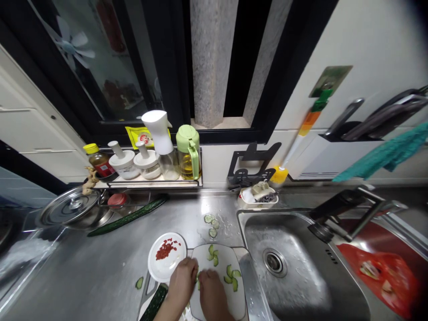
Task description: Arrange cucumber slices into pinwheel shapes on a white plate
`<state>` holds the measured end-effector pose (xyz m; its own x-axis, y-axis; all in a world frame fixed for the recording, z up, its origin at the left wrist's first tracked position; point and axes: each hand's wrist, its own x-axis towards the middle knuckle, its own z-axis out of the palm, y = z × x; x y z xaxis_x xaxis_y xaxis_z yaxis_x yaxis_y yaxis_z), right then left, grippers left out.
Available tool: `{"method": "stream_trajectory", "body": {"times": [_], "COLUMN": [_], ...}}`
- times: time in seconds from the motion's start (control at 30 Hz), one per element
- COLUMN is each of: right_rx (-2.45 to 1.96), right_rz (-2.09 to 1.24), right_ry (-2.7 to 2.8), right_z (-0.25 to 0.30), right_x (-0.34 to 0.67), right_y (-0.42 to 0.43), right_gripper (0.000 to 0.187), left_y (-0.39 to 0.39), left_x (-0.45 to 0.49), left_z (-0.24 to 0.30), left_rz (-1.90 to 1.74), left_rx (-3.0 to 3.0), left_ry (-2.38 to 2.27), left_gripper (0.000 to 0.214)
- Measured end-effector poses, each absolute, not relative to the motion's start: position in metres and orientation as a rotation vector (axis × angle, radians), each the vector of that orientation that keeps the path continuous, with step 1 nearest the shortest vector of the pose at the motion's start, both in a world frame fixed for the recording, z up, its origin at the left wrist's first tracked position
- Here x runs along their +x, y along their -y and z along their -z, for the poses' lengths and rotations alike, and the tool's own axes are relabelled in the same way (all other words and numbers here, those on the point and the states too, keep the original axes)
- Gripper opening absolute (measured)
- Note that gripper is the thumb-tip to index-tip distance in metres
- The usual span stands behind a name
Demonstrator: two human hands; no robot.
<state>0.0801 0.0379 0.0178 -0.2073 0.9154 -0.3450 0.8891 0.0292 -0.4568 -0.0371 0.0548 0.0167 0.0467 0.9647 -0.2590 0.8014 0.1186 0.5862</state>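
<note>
Both hands meet over a white plate at the counter's front edge. My left hand and my right hand have their fingers curled together, pinching a green cucumber piece between them. Several cucumber slices lie on the plate. A small white dish with chopped red bits sits just left of my left hand. Half a cucumber lies below that dish.
A long cucumber lies on the steel counter near a pot lid. Loose slices sit behind the plate. A shelf of oil and spice bottles stands at the back. The sink is to the right, with a red bag beyond.
</note>
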Motion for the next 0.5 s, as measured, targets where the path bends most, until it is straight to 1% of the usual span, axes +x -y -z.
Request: {"method": "stream_trajectory", "body": {"times": [0.2,0.4,0.5], "right_rx": [-1.953,-1.877,-1.849], "right_rz": [-0.930,-0.938,-0.959], "right_ry": [2.238,2.200,2.175], "right_z": [-0.023,-0.014,-0.006], "right_x": [0.085,0.100,0.107], "right_y": [-0.035,-0.022,-0.015], "right_gripper": [0.038,0.030,0.029], "left_y": [-0.054,-0.059,-0.064], "left_x": [-0.052,-0.094,-0.107], "left_z": [-0.018,-0.004,0.010], "left_rz": [-0.487,-0.559,-0.516], "left_rx": [1.666,1.672,1.757], "left_ry": [-1.778,-2.126,-2.181], "left_gripper": [0.027,0.032,0.032]}}
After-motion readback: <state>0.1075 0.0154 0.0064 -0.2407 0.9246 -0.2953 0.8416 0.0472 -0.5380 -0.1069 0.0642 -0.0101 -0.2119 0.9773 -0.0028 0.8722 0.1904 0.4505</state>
